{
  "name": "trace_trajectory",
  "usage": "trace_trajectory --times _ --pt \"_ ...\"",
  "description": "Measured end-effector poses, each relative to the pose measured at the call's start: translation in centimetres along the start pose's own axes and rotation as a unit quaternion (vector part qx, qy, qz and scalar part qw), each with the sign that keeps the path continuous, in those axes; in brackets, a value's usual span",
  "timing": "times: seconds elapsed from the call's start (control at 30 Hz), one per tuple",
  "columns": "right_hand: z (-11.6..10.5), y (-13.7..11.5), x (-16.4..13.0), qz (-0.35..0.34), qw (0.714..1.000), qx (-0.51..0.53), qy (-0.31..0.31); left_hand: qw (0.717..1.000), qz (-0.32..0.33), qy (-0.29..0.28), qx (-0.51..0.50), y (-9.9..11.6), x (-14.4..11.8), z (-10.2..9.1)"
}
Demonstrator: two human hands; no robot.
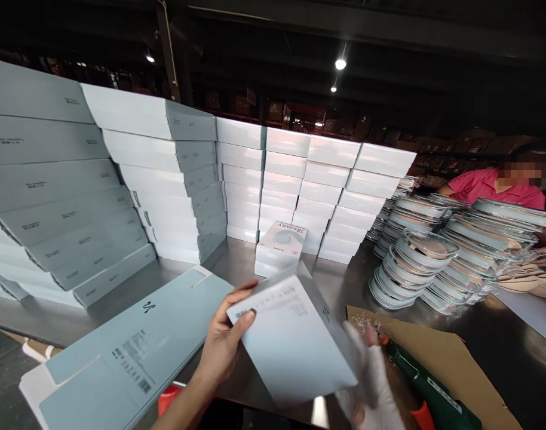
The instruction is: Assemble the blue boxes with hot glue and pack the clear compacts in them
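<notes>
My left hand (pixel 230 328) grips a pale blue-white carton (pixel 295 346) at its upper left corner, thumb on the printed face. The carton is tilted above the metal table's near edge. At its right side is my right hand (pixel 369 382), in a white glove; motion smears its fingers, so I cannot tell whether it grips the carton. Left of my hands lies a stack of flat, unfolded light blue cartons (pixel 134 346) with printed text and a barcode. Just behind the held carton stands a small printed box (pixel 282 245).
Tall stacks of white boxes (pixel 152 149) line the table's left and back. On the right rise stacks of clear-rimmed round containers (pixel 411 269). A dark green tool (pixel 434 382) lies on brown cardboard (pixel 461 358). A person in a pink shirt (pixel 479 184) is at the far right.
</notes>
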State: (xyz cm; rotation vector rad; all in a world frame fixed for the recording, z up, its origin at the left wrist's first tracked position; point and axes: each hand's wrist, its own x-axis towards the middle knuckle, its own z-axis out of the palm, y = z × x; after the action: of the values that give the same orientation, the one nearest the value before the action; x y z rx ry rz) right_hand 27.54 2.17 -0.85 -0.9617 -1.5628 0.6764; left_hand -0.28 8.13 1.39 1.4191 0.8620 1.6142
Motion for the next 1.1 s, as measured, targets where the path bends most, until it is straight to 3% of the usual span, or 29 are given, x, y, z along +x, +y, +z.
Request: trace_trajectory --times 0.13,0.23,0.3,0.33,0.4,0.5,0.6,0.73,0.87,1.0,1.1 --pt "1.9 -1.3 0.0 0.041 0.998 -0.034 -0.015 0.999 -0.043 0.030 0.003 0.2 -0.9 1.0" --pt "2.9 -5.2 5.0 0.040 0.986 -0.152 0.046 0.997 -0.016 0.061 0.054 1.5 -0.2 -0.2" --pt "3.7 -7.7 10.1 0.014 0.964 -0.250 0.088 0.989 0.009 0.091 0.118 2.3 0.6 -2.3" --pt "4.3 -8.6 12.8 -0.020 0.922 -0.382 0.056 0.982 0.018 0.102 0.158 2.5 1.0 -3.6" --pt "5.9 -9.2 18.0 -0.072 0.891 -0.449 0.007 0.963 0.026 0.116 0.243 2.7 1.6 -6.4" --pt "8.9 -7.4 23.6 -0.112 0.854 -0.504 -0.068 0.921 0.016 0.128 0.369 2.2 2.3 -10.6" --pt "11.2 -4.4 26.1 -0.128 0.822 -0.545 -0.107 0.864 -0.027 0.128 0.487 1.1 2.9 -14.6" --pt "12.0 -2.6 25.9 -0.126 0.806 -0.567 -0.113 0.764 -0.148 0.112 0.618 -0.4 3.4 -19.0" --pt "11.0 -3.9 22.0 -0.154 0.817 -0.549 -0.093 0.677 -0.238 0.075 0.692 -0.8 3.8 -20.8" --pt "9.5 -7.3 15.4 -0.229 0.815 -0.530 -0.041 0.633 -0.182 0.085 0.748 2.5 3.8 -19.6" --pt "9.1 -10.5 11.1 -0.347 0.771 -0.532 0.048 0.626 -0.110 0.115 0.764 6.7 2.4 -17.3"
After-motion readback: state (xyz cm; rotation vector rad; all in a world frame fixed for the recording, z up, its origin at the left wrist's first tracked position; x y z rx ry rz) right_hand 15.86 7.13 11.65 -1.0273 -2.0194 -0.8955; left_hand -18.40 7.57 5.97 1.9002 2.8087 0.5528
